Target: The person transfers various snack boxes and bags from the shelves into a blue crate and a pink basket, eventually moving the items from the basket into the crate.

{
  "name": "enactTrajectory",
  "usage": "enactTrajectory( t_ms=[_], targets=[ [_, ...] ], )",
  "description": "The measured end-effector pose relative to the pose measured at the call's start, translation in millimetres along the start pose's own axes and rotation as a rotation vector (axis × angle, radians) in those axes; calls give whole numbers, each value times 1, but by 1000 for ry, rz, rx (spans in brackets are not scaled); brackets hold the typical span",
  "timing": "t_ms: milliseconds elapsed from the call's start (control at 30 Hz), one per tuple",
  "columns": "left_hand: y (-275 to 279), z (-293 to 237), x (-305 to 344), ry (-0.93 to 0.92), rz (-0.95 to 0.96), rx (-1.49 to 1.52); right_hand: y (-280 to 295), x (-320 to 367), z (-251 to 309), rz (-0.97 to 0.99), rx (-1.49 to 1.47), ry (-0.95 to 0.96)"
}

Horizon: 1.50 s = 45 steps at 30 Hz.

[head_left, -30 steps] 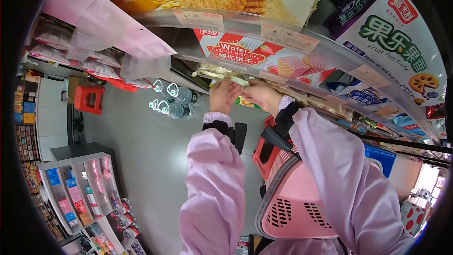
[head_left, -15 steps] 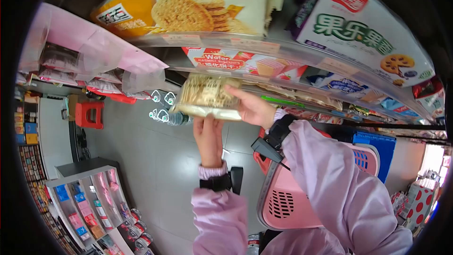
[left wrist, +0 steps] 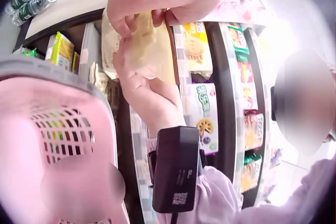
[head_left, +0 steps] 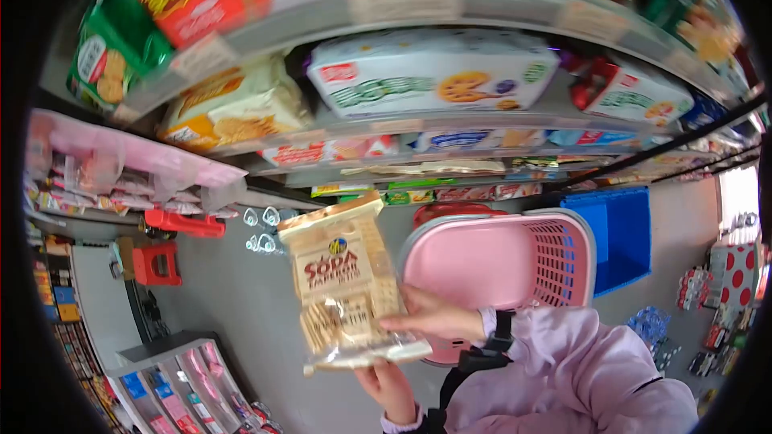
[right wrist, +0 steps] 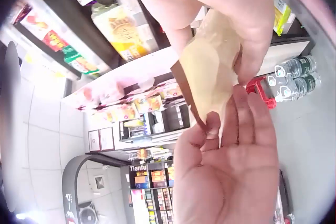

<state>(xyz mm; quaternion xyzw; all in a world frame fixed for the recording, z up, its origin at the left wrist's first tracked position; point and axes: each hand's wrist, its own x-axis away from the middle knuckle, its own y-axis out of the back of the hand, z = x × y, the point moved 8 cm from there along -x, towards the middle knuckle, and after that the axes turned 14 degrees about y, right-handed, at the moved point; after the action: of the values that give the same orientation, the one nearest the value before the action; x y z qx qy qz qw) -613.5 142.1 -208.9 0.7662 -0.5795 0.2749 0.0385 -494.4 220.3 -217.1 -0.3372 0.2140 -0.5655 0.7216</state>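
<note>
A clear and cream bag of soda crackers (head_left: 334,273), with "SODA" printed on its front, is held up in front of the shelves in the head view. My right hand (head_left: 438,316) grips its lower right side, thumb across the front. At the bottom edge, my left hand (head_left: 388,390) pinches the bag from below. The right wrist view shows the left palm (right wrist: 226,176) turned toward the camera, its thumb and fingers on the end of the bag (right wrist: 207,71). In the left wrist view both hands are at the bag's lower end.
A pink shopping basket (head_left: 474,253) stands right of the bag, with a blue bin (head_left: 623,233) beyond it. Shelves of boxed and bagged biscuits (head_left: 434,80) rise ahead. On the floor at left are a red stool (head_left: 157,264) and large water bottles (head_left: 261,229).
Both hands came out from the lower shelf with the bag of crackers and brought it nearer, turning its printed front upright into view. The head view shifted, showing more upper shelves and the whole basket.
</note>
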Motion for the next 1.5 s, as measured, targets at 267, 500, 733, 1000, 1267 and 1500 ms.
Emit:
enactTrajectory(
  t_ms=[267, 500, 733, 1000, 1267, 1500],
  targets=[
    [-19, 87, 132, 359, 859, -937, 51, 200, 100, -120, 72, 84],
    [-209, 122, 201, 608, 887, -172, 153, 414, 184, -338, 165, 144],
    [-317, 322, 309, 794, 988, -439, 267, 600, 216, -650, 281, 138],
    [-311, 567, 293, 1335, 788, -533, 453, 684, 129, -807, 241, -145],
    [-295, 732, 177, 1116, 482, -732, 650, 646, 39, -785, 314, -259],
    [-272, 895, 81, 906, 469, -852, 807, 619, -70, -854, 600, -351]
  ],
)
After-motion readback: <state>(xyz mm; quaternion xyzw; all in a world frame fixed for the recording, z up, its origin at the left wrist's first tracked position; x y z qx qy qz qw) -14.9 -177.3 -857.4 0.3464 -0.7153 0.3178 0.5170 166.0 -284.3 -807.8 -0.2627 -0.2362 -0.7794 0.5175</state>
